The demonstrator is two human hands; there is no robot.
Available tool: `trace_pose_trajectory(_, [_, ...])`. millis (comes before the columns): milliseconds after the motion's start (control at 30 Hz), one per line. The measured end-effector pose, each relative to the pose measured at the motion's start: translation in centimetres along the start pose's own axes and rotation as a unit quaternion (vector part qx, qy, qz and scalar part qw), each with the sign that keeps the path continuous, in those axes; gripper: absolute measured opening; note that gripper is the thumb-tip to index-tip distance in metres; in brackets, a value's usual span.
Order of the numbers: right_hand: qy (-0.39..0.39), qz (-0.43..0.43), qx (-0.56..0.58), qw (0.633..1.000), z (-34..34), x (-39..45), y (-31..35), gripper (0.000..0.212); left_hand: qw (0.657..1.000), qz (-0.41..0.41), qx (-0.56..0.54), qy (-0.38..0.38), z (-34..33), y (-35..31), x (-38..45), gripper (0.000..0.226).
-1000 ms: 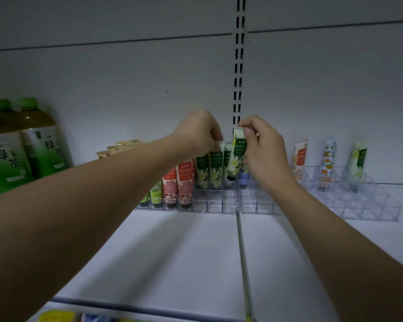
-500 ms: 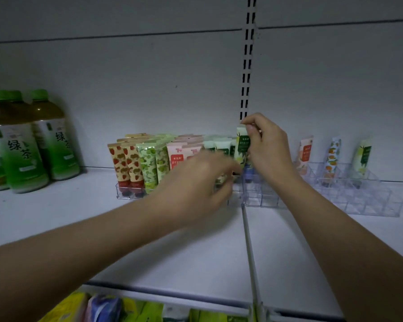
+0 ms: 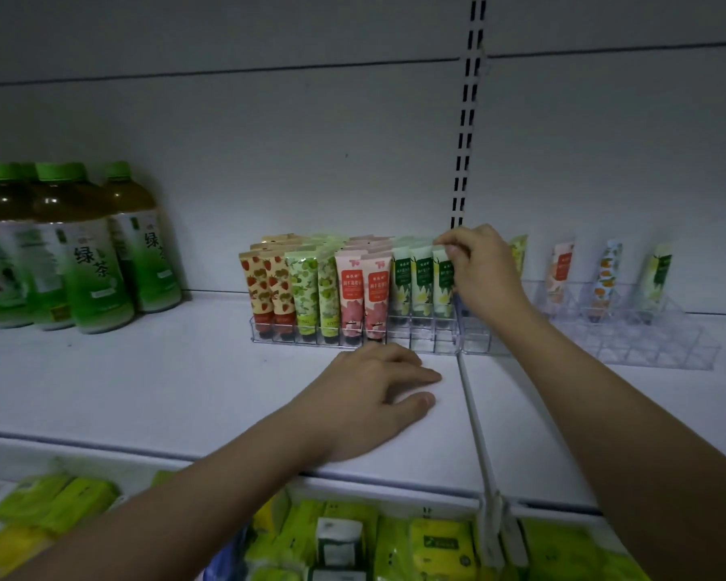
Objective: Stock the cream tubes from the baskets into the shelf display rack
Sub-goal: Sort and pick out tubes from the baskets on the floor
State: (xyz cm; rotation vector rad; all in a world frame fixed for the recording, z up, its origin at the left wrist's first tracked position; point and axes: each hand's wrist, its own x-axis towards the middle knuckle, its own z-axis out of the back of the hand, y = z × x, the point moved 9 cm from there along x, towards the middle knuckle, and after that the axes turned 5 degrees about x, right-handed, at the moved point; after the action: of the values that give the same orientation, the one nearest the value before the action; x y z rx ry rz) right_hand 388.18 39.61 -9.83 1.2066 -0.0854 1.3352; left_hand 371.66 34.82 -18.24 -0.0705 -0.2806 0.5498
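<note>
Shelf [image 3: 164, 383] runs across mid-view, back wall behind it. Tea bottles [image 3: 76, 253] stand at 9 o'clock, at the shelf's back. Left display rack [image 3: 353, 341] sits at centre, against the back wall; its tubes [image 3: 319, 283] stand upright in rows, front to back. Right display rack [image 3: 646, 341] adjoins it toward 3 o'clock; a few tubes [image 3: 562, 270] stand along its rear row, well apart. A shelf divider [image 3: 474, 421] runs from the racks' junction toward 6 o'clock. Left hand [image 3: 374, 396] rests on the shelf just before the left rack. Right hand [image 3: 483, 266] is at the rightmost tube [image 3: 443, 278] of the left rack. Packets [image 3: 416, 543] lie below the shelf at 6 o'clock.
</note>
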Motion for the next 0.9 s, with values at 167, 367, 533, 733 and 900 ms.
trace_pose_trajectory(167, [-0.075,-0.042,0.035,0.996,3.9,-2.3,1.0,0.028,0.999,0.024,-0.030,-0.015,0.7,0.2,-0.5,0.034])
trace_pose_trajectory(367, [-0.028,-0.080,0.119,0.989,5.2,-9.6,4.6,0.014,0.980,0.126,0.039,-0.148,3.6,0.3,-3.2,0.038])
trace_pose_trajectory(533, [0.091,-0.067,0.151,0.982,4.8,-16.3,10.8,0.020,0.953,0.056,-0.004,-0.297,6.2,-2.4,-11.4,0.035])
trace_pose_trajectory(733, [0.234,-0.061,0.123,0.963,-1.8,-24.8,12.9,0.019,0.932,0.158,-0.086,-0.314,2.2,1.1,-21.7,0.038])
trace_pose_trajectory(900, [0.353,-0.107,0.058,0.928,-11.1,-34.2,8.0,0.014,0.926,0.346,-0.119,-0.095,-10.9,5.7,-27.2,0.042])
